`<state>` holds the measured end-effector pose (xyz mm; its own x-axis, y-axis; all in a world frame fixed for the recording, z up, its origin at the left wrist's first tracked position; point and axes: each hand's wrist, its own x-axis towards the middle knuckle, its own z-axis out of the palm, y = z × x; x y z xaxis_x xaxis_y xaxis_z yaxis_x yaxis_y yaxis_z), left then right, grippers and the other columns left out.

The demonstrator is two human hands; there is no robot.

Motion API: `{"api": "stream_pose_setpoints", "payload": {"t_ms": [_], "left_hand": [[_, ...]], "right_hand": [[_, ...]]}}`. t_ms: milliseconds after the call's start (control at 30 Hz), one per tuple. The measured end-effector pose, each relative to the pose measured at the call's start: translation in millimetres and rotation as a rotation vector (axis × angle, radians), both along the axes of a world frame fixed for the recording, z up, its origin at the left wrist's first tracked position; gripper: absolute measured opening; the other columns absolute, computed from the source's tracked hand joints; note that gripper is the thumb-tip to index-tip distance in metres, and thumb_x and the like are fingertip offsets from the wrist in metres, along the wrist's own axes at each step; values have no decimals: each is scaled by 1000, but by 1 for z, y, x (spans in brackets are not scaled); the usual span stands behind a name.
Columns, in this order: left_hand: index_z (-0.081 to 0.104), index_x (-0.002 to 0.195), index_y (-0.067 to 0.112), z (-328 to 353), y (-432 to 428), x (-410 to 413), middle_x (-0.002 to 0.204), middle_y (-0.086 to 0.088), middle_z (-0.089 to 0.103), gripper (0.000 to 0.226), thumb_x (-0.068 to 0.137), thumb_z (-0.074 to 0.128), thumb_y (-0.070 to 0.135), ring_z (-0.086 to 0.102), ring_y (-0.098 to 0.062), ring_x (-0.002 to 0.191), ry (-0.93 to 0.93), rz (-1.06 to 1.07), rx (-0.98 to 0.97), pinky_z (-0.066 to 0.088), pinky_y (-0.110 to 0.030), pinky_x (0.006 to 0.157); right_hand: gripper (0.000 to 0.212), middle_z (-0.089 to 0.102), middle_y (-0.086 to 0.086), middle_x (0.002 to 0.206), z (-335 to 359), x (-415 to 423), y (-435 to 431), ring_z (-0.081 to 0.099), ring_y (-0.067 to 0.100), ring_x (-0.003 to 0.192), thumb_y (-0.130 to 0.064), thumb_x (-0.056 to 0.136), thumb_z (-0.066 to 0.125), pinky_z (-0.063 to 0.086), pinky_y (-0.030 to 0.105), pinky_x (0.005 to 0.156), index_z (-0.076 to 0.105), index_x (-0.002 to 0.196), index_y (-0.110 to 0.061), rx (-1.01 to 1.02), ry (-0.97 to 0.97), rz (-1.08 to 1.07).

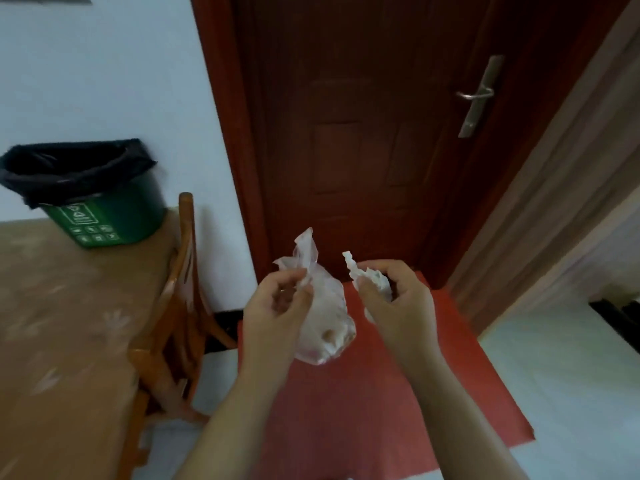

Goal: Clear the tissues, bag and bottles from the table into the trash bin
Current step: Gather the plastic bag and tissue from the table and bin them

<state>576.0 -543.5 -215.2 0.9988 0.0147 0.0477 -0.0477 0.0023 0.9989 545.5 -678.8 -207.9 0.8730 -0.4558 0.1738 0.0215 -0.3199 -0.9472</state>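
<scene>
Red door (346, 133) and mat (346, 410) lay ahead, left hand (277, 313) pinched bag (329, 323) above mat, right hand (401, 306) gripped tissue (375, 284) just beside it, bin (114, 220) stood at far end of bench (52, 341), well apart.

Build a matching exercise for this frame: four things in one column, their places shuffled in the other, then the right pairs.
Things:
1. plastic bag
2. tissue
3. trash bin
4. chair

Places:
A. on the table
B. in the right hand
C. beside the table
D. in the left hand

Pairs: 1-D, 2-B, 3-A, 4-C
</scene>
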Motion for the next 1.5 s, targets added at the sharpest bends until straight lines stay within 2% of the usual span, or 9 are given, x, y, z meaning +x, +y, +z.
{"api": "stream_pose_setpoints", "payload": {"t_ms": [233, 467, 600, 733, 833, 1000, 1233, 1367, 1500], "left_hand": [[65, 81, 26, 3, 4, 63, 72, 7, 60, 20, 81, 63, 5, 54, 6, 59, -20, 282, 5, 46, -9, 58], [66, 83, 23, -10, 43, 137, 67, 11, 58, 21, 81, 63, 2, 50, 3, 59, -72, 430, -46, 43, -10, 58], [66, 84, 22, -15, 75, 192, 72, 5, 57, 21, 82, 62, 2, 49, -1, 63, -85, 498, -77, 43, -13, 60], [67, 87, 18, -12, 117, 242, 78, 3, 61, 18, 82, 62, 2, 54, -9, 73, -58, 597, -106, 47, -27, 71], [66, 85, 21, -9, 154, 273, 82, 4, 63, 22, 81, 62, -1, 56, -6, 75, -80, 670, -112, 46, -26, 75], [64, 85, 20, -3, 198, 309, 83, 3, 62, 22, 82, 60, -2, 54, -3, 72, -124, 787, -143, 46, -16, 70], [65, 87, 21, 14, 238, 353, 86, -2, 64, 18, 83, 62, 4, 57, -18, 82, -178, 894, -82, 49, -35, 77], [64, 86, 25, 23, 255, 386, 86, 3, 64, 20, 83, 62, 5, 58, -12, 80, -191, 966, -19, 47, -26, 73], [64, 83, 26, 31, 272, 417, 86, 6, 65, 23, 82, 63, 4, 59, -11, 79, -160, 1016, -11, 49, -26, 74]], "right_hand": [[11, 65, 0, 81, -5, 99, -1, 60, 11, 66, -13, 81, 64, 49, 25, 55, 66, 86, -23, 23, -1, 247], [14, 63, -6, 83, -23, 192, 38, 60, 12, 71, -10, 80, 65, 52, 31, 62, 67, 87, -21, 8, 14, 397], [14, 64, -6, 83, -21, 255, 71, 59, 9, 72, -8, 79, 65, 50, 24, 61, 66, 85, -21, -34, -16, 461], [27, 63, -6, 85, -3, 318, 117, 57, 4, 77, -7, 79, 65, 43, 10, 61, 59, 77, -33, -56, -42, 571], [27, 63, -6, 86, 3, 356, 153, 56, 2, 79, -6, 79, 64, 42, 9, 64, 59, 78, -33, -49, -68, 627], [20, 63, -4, 84, -8, 394, 191, 57, 5, 77, -7, 79, 65, 43, 10, 61, 62, 81, -27, -63, -40, 704], [24, 62, -4, 85, 2, 456, 230, 55, 3, 77, -7, 81, 62, 43, 7, 57, 59, 80, -31, -61, -85, 830], [22, 63, 0, 88, 7, 490, 255, 57, 6, 80, -4, 81, 61, 41, 4, 59, 61, 83, -26, -53, -124, 945], [16, 65, 2, 88, 7, 528, 277, 57, 8, 79, -3, 81, 61, 40, 5, 60, 65, 86, -18, -22, -124, 1005]]}}
